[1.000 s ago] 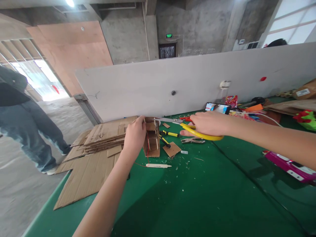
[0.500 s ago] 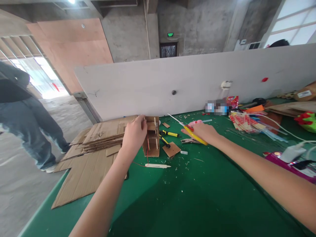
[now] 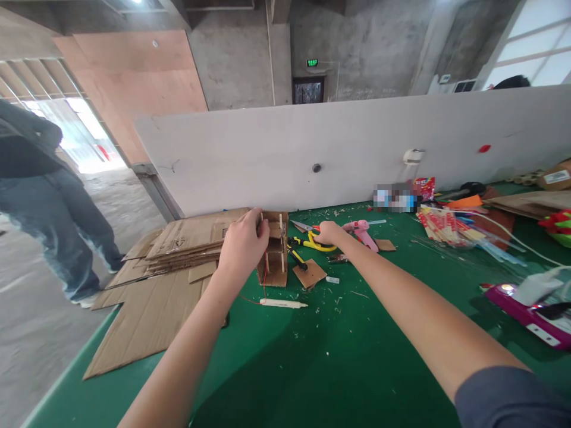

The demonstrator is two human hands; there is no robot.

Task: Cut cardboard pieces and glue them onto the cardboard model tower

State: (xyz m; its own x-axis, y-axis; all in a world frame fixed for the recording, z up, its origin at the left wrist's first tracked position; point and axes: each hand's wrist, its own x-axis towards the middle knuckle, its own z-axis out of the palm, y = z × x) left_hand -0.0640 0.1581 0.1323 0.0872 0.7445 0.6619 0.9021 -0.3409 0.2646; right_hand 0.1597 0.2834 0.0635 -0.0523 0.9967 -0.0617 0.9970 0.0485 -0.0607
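Observation:
My left hand (image 3: 244,242) is closed on the upper left edge of a small open cardboard box (image 3: 273,277) with inner shelves and thin wooden sticks. A red wire hangs down its front. To its right, my right hand (image 3: 330,233) has its fingers closed around the handle of scissors (image 3: 320,245) with yellow and red grips; their blades point left, low over the table. Yellow-and-black pliers (image 3: 298,259) lie beside the box. Near them rests a square cardboard piece (image 3: 311,276). In front of the box is a white pen-like tube (image 3: 282,304).
A pink glue gun (image 3: 366,235) lies right of my right hand. Flattened cardboard (image 3: 151,321) covers the table's left side. Packaged sticks (image 3: 446,226) and a purple power strip (image 3: 526,318) are at the right. A grey partition (image 3: 250,160) stands behind; a person (image 3: 49,226) stands at left.
My right hand has moved left with the scissors, lowering them toward the pliers. The pink glue gun, mostly covered before, now shows. My left hand has stayed at the cardboard box.

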